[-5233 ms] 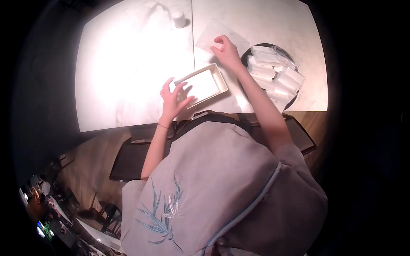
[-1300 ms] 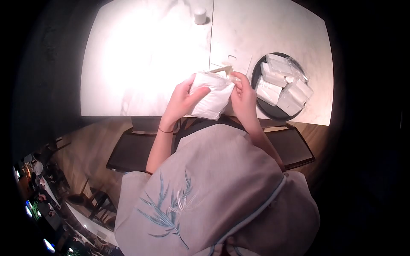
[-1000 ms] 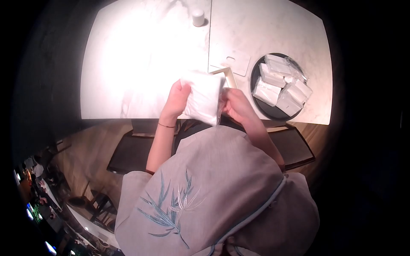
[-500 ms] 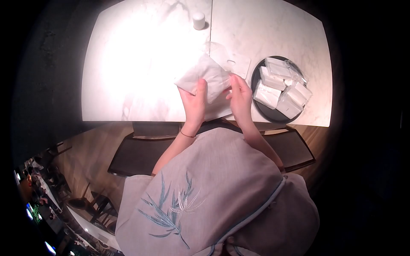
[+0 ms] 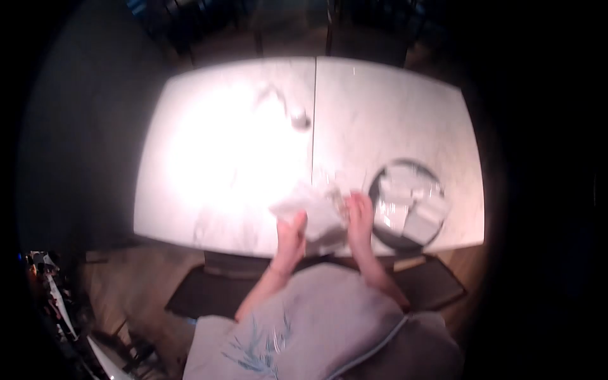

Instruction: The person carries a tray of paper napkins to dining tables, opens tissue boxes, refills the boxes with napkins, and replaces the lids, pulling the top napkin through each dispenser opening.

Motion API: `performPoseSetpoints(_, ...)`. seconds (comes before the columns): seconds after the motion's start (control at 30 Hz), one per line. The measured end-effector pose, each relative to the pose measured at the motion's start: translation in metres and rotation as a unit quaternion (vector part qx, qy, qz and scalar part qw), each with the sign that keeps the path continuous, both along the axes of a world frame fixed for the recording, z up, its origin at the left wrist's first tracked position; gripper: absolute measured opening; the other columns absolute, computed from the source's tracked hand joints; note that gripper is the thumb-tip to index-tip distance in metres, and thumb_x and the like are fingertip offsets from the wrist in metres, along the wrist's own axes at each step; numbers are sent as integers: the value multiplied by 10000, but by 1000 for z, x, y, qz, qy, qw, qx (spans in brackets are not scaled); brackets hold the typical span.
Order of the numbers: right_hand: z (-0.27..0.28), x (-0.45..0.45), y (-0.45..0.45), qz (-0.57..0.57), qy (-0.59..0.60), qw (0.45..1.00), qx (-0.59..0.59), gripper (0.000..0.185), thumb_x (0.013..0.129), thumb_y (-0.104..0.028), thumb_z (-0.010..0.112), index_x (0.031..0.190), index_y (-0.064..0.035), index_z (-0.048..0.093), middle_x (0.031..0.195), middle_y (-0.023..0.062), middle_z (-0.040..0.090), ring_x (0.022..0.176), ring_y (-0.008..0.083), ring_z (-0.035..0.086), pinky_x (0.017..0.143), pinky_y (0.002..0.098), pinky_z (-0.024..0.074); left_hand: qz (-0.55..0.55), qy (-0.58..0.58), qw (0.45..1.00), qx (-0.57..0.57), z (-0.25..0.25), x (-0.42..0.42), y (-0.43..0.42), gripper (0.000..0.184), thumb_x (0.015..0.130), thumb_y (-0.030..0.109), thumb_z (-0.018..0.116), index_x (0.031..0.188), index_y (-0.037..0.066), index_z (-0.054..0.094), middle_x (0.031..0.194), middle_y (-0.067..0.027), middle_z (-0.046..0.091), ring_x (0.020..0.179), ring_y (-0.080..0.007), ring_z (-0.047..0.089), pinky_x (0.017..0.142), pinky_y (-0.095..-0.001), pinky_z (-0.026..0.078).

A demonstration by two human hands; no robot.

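My left hand (image 5: 291, 235) grips a flat, soft white packet (image 5: 310, 208) from its lower left, thumb on top. At the packet's right edge the fingers of my right hand (image 5: 359, 212) are closed on a crinkled part that looks like see-through wrapping. Motion blur hides the exact pinch. Just right of that hand, a round dark tray (image 5: 394, 239) carries several white packets (image 5: 425, 218) in shiny see-through plastic.
The white marble-look table (image 5: 405, 114) has a seam down its middle. Beside the seam, farther back, stands a small white cylinder (image 5: 299, 118). Dark chair seats (image 5: 209, 292) lie under the near edge. Strong glare covers the table's left half.
My view has tilted up, so the table and hands appear lower and the far edge shows. Both hands still hold the packet, and its right edge looks more crumpled near my right fingers.
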State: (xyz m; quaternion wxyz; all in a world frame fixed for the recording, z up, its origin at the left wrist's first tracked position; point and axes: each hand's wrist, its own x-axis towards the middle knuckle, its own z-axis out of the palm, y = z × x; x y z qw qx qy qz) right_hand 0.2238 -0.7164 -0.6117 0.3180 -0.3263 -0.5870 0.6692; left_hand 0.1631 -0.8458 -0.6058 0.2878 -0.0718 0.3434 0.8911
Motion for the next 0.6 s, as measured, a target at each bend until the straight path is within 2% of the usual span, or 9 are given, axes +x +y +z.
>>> performPoseSetpoints(0.03,21,-2,-7,-26,25,998,60,181,903,-115,511,1047,-5,510,946,50,556,875,94,506,718,227,431,8,6,1000,-28,13,3,1,535,832,48,592,1303,36,338,1239,-85,469,1147,-204,458,973,-355,384)
performPoseSetpoints(0.07,41,0,-11,-26,-8,991,128,179,857,-81,565,1009,9,533,946,88,560,920,165,525,786,273,433,9,16,1000,-12,20,5,3,532,830,60,599,1297,32,347,1233,-88,473,1138,-203,463,969,-349,384)
performPoseSetpoints(0.13,65,4,-10,35,-47,925,376,234,804,-31,603,1029,12,557,969,122,555,920,245,535,809,325,428,17,7,999,-37,35,10,5,524,830,76,605,1289,25,356,1223,-93,479,1112,-194,478,946,-341,396)
performPoseSetpoints(0.2,82,-7,-16,79,-41,888,452,292,744,-20,644,1027,15,579,988,145,557,938,308,517,813,363,425,31,65,996,-50,39,8,7,465,825,91,619,1238,10,422,1166,-88,522,1052,-173,513,910,-320,413)
performPoseSetpoints(0.23,84,-6,-23,92,-53,881,462,337,733,-32,658,1057,9,574,1011,137,563,963,305,509,816,363,427,36,104,991,-77,39,12,3,411,811,101,641,1175,-6,484,1098,-79,561,984,-153,544,839,-292,449)
performPoseSetpoints(0.33,80,-9,-36,121,-39,893,431,353,719,-46,676,1053,9,575,1013,141,561,959,298,515,815,357,429,37,160,973,-160,38,14,-19,381,788,75,661,1131,-13,518,1022,-73,593,908,-142,572,781,-274,475)
performPoseSetpoints(0.47,92,2,-54,144,-41,897,417,364,697,-42,695,1038,4,578,1003,135,564,942,293,524,806,359,435,76,180,965,-177,41,29,-38,284,772,51,684,1029,-11,579,950,-62,618,847,-137,584,744,-269,473)
performPoseSetpoints(0.53,93,6,-57,157,-19,890,428,380,667,-33,715,1021,3,579,997,129,580,935,292,546,807,358,445,158,182,954,-179,38,35,-38,267,767,38,682,1009,-16,584,949,-70,620,840,-143,588,736,-277,478)
performPoseSetpoints(0.6,93,5,-60,151,-3,891,428,387,653,-32,726,1010,3,581,1004,128,589,942,291,554,813,357,448,147,176,957,-181,48,33,-39,260,768,40,680,1003,-20,584,948,-74,621,842,-145,589,739,-276,478)
